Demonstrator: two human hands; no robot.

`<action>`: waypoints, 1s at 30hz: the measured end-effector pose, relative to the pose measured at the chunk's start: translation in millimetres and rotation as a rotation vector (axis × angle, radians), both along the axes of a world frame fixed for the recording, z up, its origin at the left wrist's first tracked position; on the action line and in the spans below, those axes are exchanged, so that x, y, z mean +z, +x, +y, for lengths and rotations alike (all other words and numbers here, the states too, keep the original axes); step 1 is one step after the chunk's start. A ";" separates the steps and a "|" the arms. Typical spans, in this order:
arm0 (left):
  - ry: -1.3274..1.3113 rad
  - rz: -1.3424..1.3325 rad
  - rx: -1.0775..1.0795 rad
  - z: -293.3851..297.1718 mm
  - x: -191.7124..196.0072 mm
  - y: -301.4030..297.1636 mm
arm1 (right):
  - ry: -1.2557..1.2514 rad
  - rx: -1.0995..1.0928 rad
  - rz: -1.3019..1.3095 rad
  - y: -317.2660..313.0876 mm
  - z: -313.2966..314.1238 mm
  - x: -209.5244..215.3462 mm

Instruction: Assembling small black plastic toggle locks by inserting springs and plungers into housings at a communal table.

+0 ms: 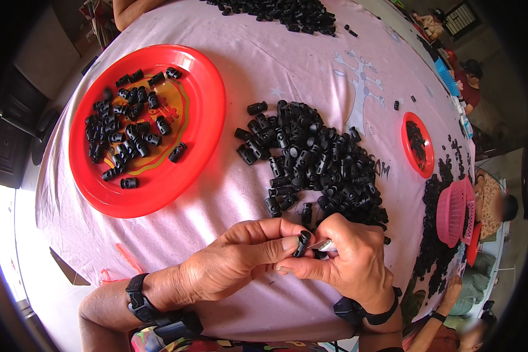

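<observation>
A small black plastic toggle [303, 242] is being pinched between the thumb and forefinger of the left hand [240, 261], low in the view and just above the near edge of the tabletop [258, 53]. The right hand [352, 261] is closing its grip on a thin silvery piece [322, 244] and bringing its tip up against the toggle. To do this well, the left fingers should probably be holding the toggle steady with its opening turned toward the metal tip, while the right hand is pressing straight in rather than at a slant.

Just beyond the hands a loose heap of black toggles [317, 158] is lying on the pale pink cloth. To the left a big red plate [208, 111] is holding more of them, spread out. Farther right a small red plate [426, 159] and a pink basket [452, 211] are sitting near another person's place, and a second heap [281, 12] is lying at the far edge.
</observation>
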State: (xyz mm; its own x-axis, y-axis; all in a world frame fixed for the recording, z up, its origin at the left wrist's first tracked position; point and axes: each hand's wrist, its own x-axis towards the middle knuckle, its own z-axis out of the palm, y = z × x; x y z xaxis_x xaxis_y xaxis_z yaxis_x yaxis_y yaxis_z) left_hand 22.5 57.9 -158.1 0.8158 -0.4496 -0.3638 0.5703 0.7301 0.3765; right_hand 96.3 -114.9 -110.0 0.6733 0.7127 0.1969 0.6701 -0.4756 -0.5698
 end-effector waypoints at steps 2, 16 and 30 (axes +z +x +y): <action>-0.002 0.000 -0.003 -0.1 -0.1 0.1 | -0.003 -0.004 -0.002 -0.1 0.1 0.1; 0.013 0.026 -0.040 0.9 0.4 0.4 | -0.065 0.018 -0.063 0.2 -1.1 0.2; 0.059 0.064 -0.032 -0.8 5.4 -1.7 | -0.113 0.027 -0.082 -2.9 -1.7 2.2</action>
